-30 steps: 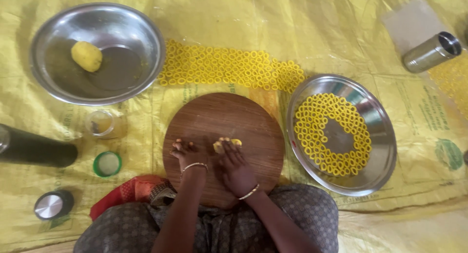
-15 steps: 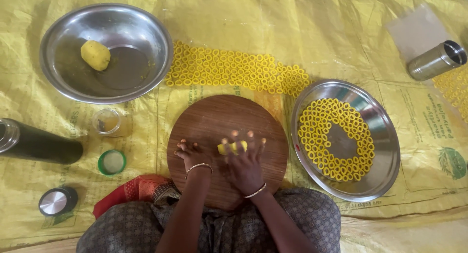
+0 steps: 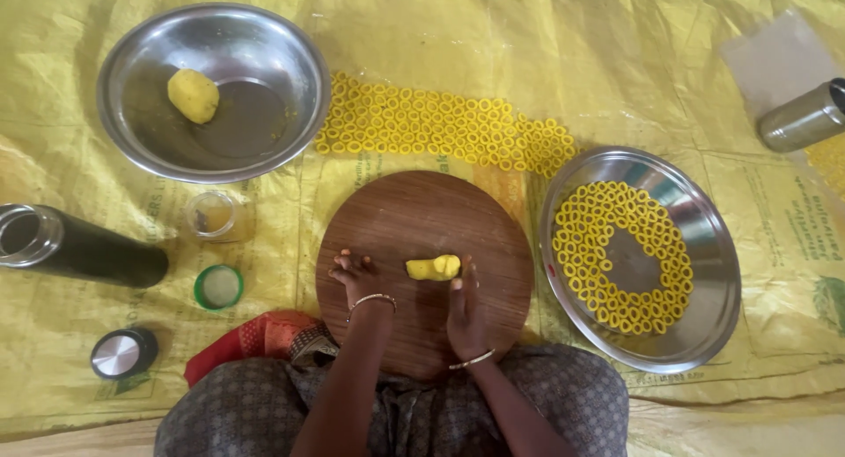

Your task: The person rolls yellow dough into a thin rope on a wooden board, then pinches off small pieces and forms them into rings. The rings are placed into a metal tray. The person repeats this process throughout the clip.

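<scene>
Knees in grey patterned cloth fill the bottom edge, with a red cloth (image 3: 251, 343) tucked beside them on the person's left. Just beyond, both forearms reach onto a round wooden board (image 3: 422, 219) lying on a yellow sheet (image 3: 528, 43). Right hand (image 3: 466, 312) lies flat, palm down, fingers straight and together, its fingertips touching the near side of a small roll of yellow dough (image 3: 434, 267); its grip is open and closed around nothing. Left hand (image 3: 355, 274) rests on the board just beside the roll, fingers loosely curled and spread, holding nothing and not touching the dough. To the left of the board sit a round metal lid (image 3: 121, 352), a green-rimmed lid (image 3: 217, 286), a small clear jar (image 3: 211, 214) and a dark steel flask (image 3: 79, 250) lying on its side. On the right, a steel plate (image 3: 704, 325) carries a ring-shaped layout of small yellow dough rings (image 3: 598, 219). Farther off, more dough rings (image 3: 440, 123) lie in rows on the sheet. Beyond them to the left, a steel bowl (image 3: 264, 52) holds a lump of yellow dough (image 3: 193, 95), and a steel cup (image 3: 805, 116) lies far right.
</scene>
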